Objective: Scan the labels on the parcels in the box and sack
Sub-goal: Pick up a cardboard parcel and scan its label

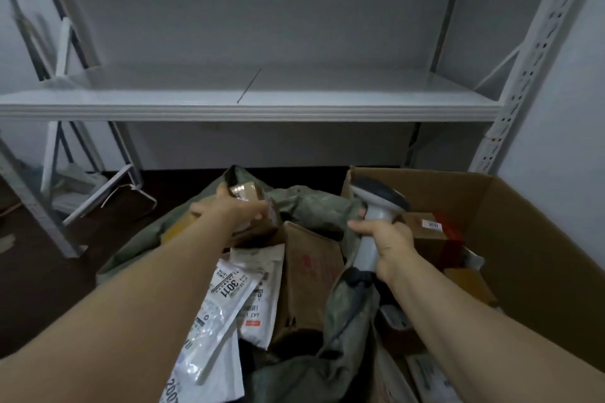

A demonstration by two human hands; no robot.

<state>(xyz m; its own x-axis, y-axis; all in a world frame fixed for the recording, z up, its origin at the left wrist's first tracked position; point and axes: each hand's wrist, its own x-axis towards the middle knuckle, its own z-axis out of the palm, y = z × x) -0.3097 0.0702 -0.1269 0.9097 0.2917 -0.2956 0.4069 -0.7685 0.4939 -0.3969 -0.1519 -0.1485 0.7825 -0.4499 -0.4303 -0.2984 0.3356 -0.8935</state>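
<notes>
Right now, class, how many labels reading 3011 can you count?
2. One on the white mailer in the green sack; one on the brown parcel inside the cardboard box, beyond the right hand. Others may be hidden.

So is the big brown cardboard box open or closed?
Open: the big brown cardboard box has its flap up, with parcels showing inside.

**Pale metal rack above a dark floor**

A pale grey metal shelving rack (248, 16) fills the upper view. Its wide middle shelf board (327, 109) runs from left to right, and 1 thin dark seam line (248, 86) crosses its top near the middle. At the right, a white perforated steel upright (537, 52) rises slantwise, with a plain whitish wall (571, 114) beside it. At the left, loose white metal bars (64, 46) lean by the rack's frame. Below them, flat white sheets or bags (78, 183), too blurred to tell which, lie on the dark brown floor (39, 288).
</notes>
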